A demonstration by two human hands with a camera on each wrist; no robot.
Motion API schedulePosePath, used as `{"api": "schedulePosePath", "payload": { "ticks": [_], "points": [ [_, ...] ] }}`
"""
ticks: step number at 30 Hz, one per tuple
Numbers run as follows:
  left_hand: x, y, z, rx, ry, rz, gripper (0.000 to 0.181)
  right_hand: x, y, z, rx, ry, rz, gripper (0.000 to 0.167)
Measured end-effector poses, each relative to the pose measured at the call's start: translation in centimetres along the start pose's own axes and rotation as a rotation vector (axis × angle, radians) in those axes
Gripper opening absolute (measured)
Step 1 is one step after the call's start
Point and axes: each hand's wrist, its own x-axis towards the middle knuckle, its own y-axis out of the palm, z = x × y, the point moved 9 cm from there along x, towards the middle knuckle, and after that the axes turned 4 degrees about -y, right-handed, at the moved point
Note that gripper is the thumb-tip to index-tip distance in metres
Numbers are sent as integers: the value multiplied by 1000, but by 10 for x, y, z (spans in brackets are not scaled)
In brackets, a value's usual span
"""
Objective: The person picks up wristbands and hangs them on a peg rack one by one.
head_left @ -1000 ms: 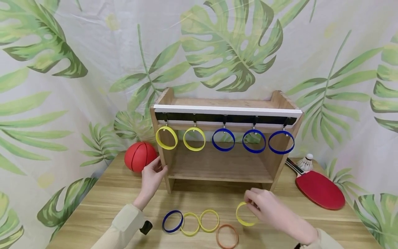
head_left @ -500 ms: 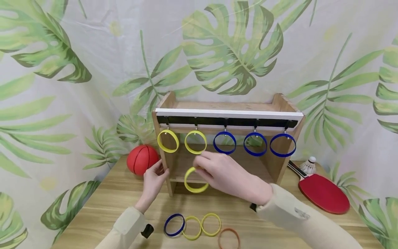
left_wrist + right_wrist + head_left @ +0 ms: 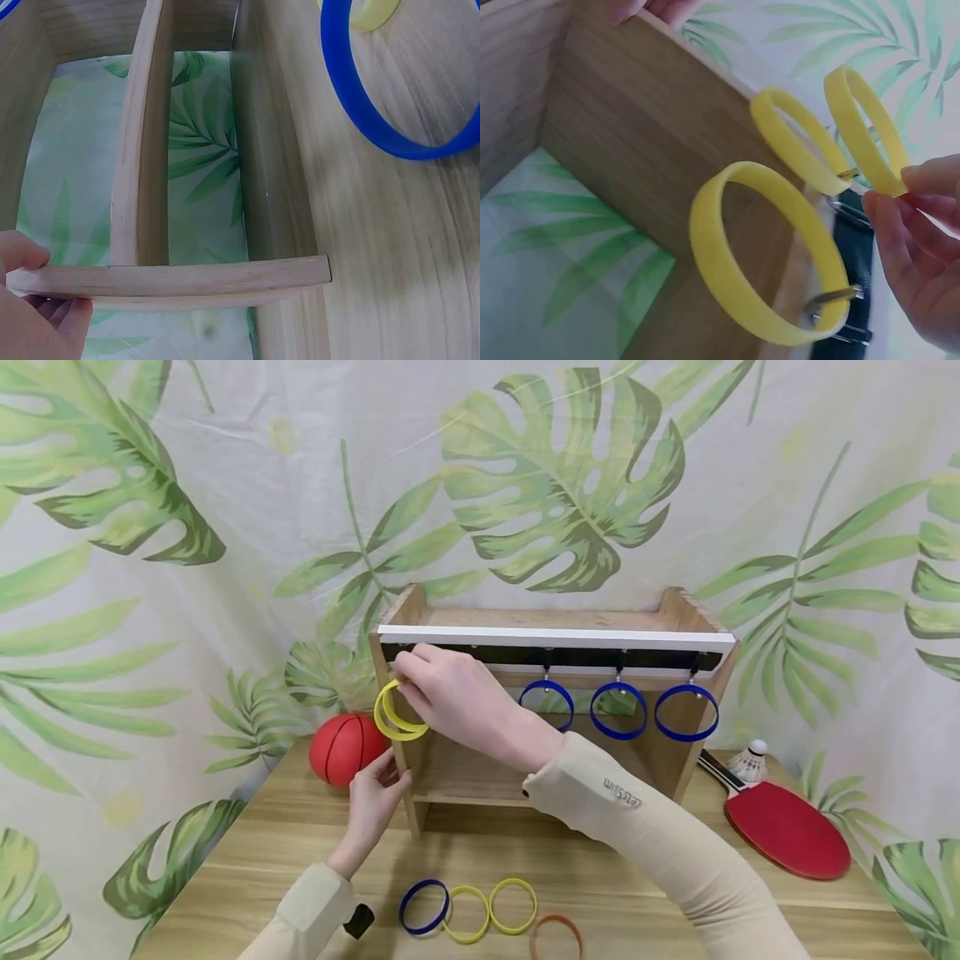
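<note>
My right hand (image 3: 457, 702) pinches a yellow ring (image 3: 845, 120) between thumb and fingertips at the shelf's upper left. Right beside it, another yellow ring (image 3: 780, 146) hangs from a hook. A second hanging yellow ring (image 3: 712, 247) shows in the right wrist view; in the head view my right hand hides it. Whether the held ring is on the hook, I cannot tell. My left hand (image 3: 375, 797) grips the left side panel of the wooden shelf (image 3: 525, 768), thumb and fingers on either side of its edge (image 3: 172, 279). Several blue rings (image 3: 618, 736) hang along the shelf's black strip (image 3: 510, 656).
On the table (image 3: 300, 843) in front lie a blue ring (image 3: 422, 932), two yellow rings (image 3: 513, 932) and an orange ring (image 3: 557, 918). A red ball (image 3: 345, 747) sits left of the shelf. A red table tennis bat (image 3: 791, 831) and a shuttlecock (image 3: 750, 762) lie right.
My right hand has carried the yellow ring from low over the table's right part up and left to the leftmost hook. My left hand has kept its hold on the panel.
</note>
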Motion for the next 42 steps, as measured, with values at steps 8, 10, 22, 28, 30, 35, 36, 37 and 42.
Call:
{"api": "schedulePosePath", "payload": {
  "ticks": [8, 10, 22, 28, 30, 35, 36, 37, 42],
  "points": [
    [-1, 2, -1, -18, 8, 11, 41, 4, 16, -10, -83, 71, 51, 9],
    [0, 1, 0, -20, 6, 8, 41, 5, 18, -9, -110, 70, 66, 11],
    [0, 1, -1, -17, -3, 24, 41, 1, 20, -6, -113, 88, 142, 17],
    [0, 1, 0, -16, -15, 23, 41, -27, -2, 13, -86, 45, 90, 9],
    [-2, -1, -4, -23, -19, 24, 41, -46, -5, 20, -72, 17, 56, 7],
    [-6, -6, -22, -13, -47, 32, 42, -107, 21, 24, -68, 19, 113, 12],
    [-6, -6, -22, -6, -54, 34, 43, -122, 32, 22, -63, 38, 152, 13],
    [-4, -5, -18, -4, -52, 31, 43, -139, 44, 20, -54, 61, 197, 14],
    [-1, 2, 2, -16, -55, 37, 43, -229, 94, 14, 44, 192, 411, 14]
  ]
}}
